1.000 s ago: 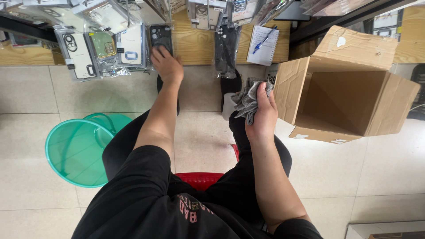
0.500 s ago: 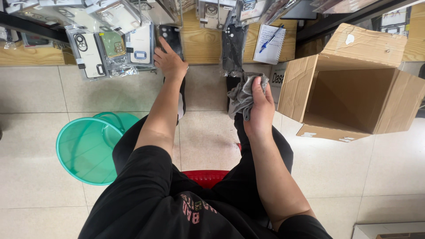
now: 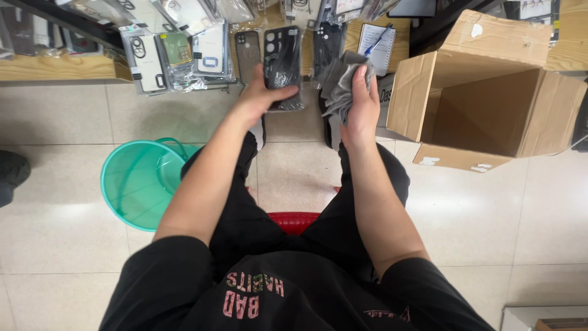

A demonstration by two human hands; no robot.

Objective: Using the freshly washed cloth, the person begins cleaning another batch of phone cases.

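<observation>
My left hand (image 3: 260, 98) grips a black phone case in a clear plastic sleeve (image 3: 283, 67), held up in front of the shelf. My right hand (image 3: 360, 107) is closed around a bunched grey cloth (image 3: 340, 76), just right of the case and close to it. I sit on a red stool (image 3: 297, 222), in black clothes, my knees apart over the tiled floor.
A low wooden shelf (image 3: 55, 67) carries several packaged phone cases (image 3: 177, 52) and a notepad with a pen (image 3: 376, 46). An open, empty cardboard box (image 3: 490, 104) lies on its side at right. A teal plastic bucket (image 3: 138, 184) stands at left.
My left hand took the black phone case off the shelf and drew it back toward me. My right hand lifted the grey cloth up beside it.
</observation>
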